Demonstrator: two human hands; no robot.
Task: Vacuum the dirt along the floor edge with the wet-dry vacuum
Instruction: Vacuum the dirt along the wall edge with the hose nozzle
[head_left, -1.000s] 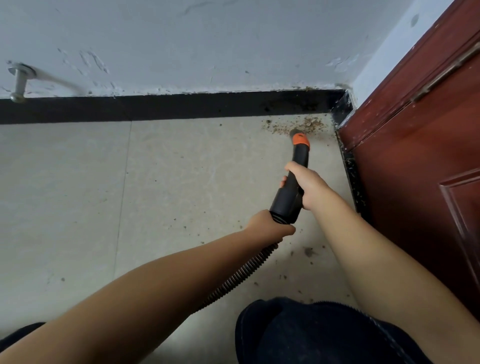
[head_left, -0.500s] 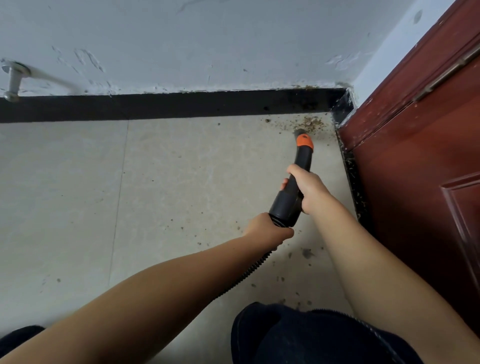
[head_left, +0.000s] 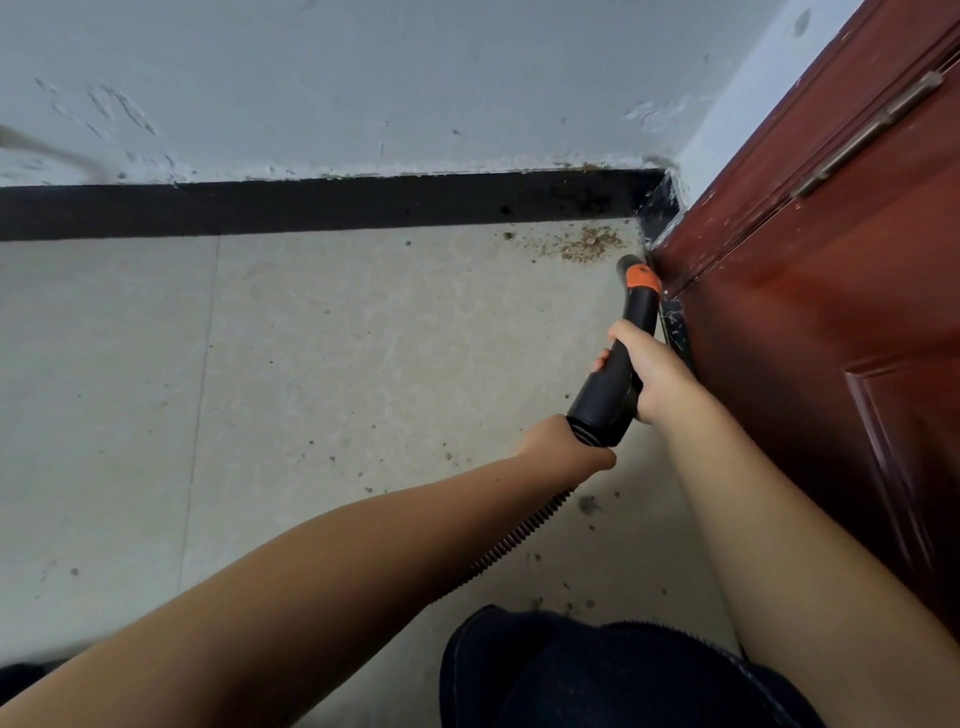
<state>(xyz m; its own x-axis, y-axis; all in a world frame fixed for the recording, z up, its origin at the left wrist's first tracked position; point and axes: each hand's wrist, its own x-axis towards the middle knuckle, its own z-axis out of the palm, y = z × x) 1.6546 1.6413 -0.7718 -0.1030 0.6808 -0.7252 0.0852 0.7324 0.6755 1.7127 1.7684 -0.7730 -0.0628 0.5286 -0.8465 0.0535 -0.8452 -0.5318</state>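
Gripping the vacuum wand (head_left: 618, 374) mid-shaft, the right hand (head_left: 652, 374) had its fingers clenched around the black tube, while the left hand (head_left: 566, 449) was clenched on the ribbed hose (head_left: 524, 535) just behind the cuff. The wand's long axis ran forward and slightly right, up to its orange-collared nozzle (head_left: 636, 273), which sat on the floor (head_left: 363, 364) against the door frame (head_left: 727, 249). The dirt pile (head_left: 587, 244) lay just ahead and left of the nozzle, tucked against the black baseboard (head_left: 311, 205) in the corner. The right hand was nearer it. No containers showed; the vacuum's tank was out of view.
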